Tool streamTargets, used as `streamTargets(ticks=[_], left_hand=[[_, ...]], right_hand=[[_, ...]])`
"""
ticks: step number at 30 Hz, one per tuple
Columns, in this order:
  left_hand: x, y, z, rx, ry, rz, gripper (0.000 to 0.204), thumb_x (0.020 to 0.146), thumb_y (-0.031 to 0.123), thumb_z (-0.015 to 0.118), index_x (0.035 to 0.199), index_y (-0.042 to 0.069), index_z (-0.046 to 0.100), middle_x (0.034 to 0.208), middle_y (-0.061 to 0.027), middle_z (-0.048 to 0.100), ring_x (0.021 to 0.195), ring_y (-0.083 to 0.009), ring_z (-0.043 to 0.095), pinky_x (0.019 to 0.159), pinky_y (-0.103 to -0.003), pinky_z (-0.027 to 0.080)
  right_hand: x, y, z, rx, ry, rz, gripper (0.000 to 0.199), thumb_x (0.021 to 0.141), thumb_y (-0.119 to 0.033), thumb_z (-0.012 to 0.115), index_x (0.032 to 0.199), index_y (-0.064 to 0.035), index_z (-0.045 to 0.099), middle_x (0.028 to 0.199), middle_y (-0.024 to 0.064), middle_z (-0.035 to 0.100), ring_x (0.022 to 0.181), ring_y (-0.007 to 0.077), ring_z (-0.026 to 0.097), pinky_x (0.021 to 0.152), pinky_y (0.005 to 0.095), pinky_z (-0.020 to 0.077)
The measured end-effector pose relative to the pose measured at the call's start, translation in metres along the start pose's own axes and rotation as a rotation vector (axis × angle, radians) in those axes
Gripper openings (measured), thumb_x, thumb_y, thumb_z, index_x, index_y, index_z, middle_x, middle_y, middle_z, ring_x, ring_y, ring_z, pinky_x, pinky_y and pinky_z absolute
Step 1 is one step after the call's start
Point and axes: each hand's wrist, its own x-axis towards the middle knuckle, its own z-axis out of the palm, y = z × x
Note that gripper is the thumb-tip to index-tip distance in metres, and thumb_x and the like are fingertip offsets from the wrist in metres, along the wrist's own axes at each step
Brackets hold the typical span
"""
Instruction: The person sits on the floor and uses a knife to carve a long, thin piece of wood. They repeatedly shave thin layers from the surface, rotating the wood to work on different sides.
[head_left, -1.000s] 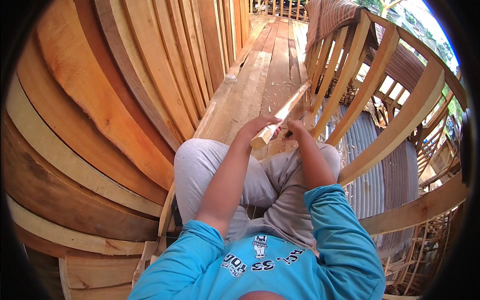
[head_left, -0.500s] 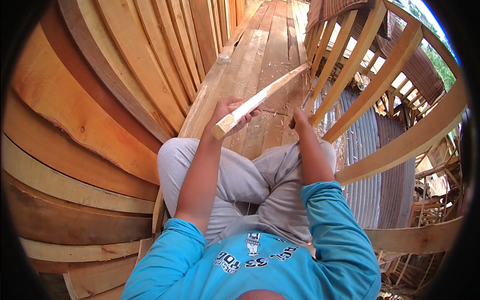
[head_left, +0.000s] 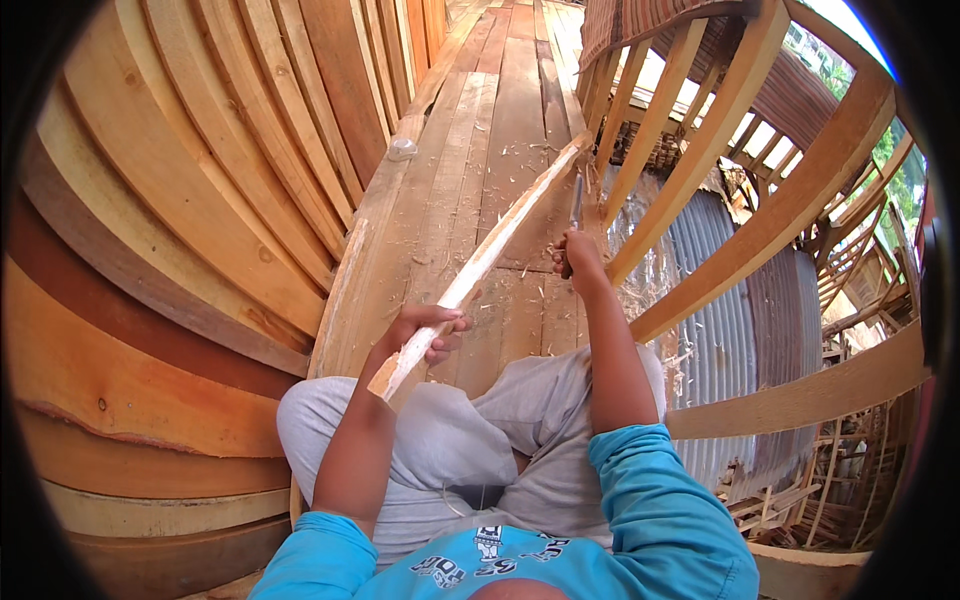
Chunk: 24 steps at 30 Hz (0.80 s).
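Left hand (head_left: 425, 335) now clenches the long wooden strip (head_left: 480, 265), raised toward one o'clock; right hand (head_left: 580, 255) grasps a knife (head_left: 575, 205), shaving on.

one wooden strip (head_left: 480, 268); one knife (head_left: 573, 215); two hands

- A wooden boat-building yard is indicated — the scene is set inside an unfinished hull.
- Curved hull planks (head_left: 170, 260) are seen stacked up one side.
- Bare curved frame ribs (head_left: 700, 150) are left open on the other.
- A rough plank deck (head_left: 500, 150) is strewn with wood shavings (head_left: 520, 160).
- Corrugated metal sheeting (head_left: 720, 330) is visible beyond the ribs — further timber frames (head_left: 850, 270) too.
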Motion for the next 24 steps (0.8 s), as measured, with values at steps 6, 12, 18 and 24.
streamTargets(ticks=[6,12,18,24], left_hand=[[0.007,-0.01,0.012,0.208,0.024,-0.019,0.06,0.082,0.009,0.062,0.136,0.006,0.038,0.076,-0.0015,0.046,0.05,-0.0077,0.046,0.04,-0.021,0.041],[-0.021,0.008,0.024,0.132,0.0,0.039,0.073,0.079,0.012,0.063,0.143,0.002,0.03,0.073,-0.0026,0.045,0.047,-0.0071,0.046,0.036,-0.018,0.036],[-0.046,0.016,0.02,0.196,0.018,0.06,0.078,0.077,0.015,0.066,0.143,-0.001,0.027,0.071,-0.005,0.044,0.046,-0.0089,0.046,0.035,-0.018,0.037],[-0.041,0.007,0.028,0.402,-0.024,-0.01,0.089,0.075,0.018,0.071,0.147,0.0,0.021,0.075,-0.0075,0.047,0.051,-0.0122,0.051,0.041,-0.023,0.045]], right_hand=[[0.013,-0.003,0.002,-0.202,0.039,-0.084,0.027,0.102,-0.029,0.039,0.104,-0.0037,0.047,0.082,0.0076,0.057,0.053,0.0133,0.05,0.043,0.0292,0.0413],[0.015,-0.007,0.005,-0.234,-0.017,-0.037,0.037,0.101,-0.041,0.044,0.103,-0.0043,0.043,0.082,0.0085,0.057,0.052,0.0139,0.051,0.042,0.0274,0.041],[-0.015,-0.022,0.027,-0.177,-0.17,0.041,0.063,0.092,-0.054,0.057,0.118,0.0021,0.047,0.09,0.0119,0.063,0.055,0.0128,0.059,0.041,0.0232,0.0415],[-0.024,-0.006,0.039,-0.128,-0.29,-0.032,0.043,0.093,-0.048,0.06,0.093,-0.0055,0.051,0.078,0.0088,0.063,0.053,0.013,0.059,0.04,0.0233,0.0385]])
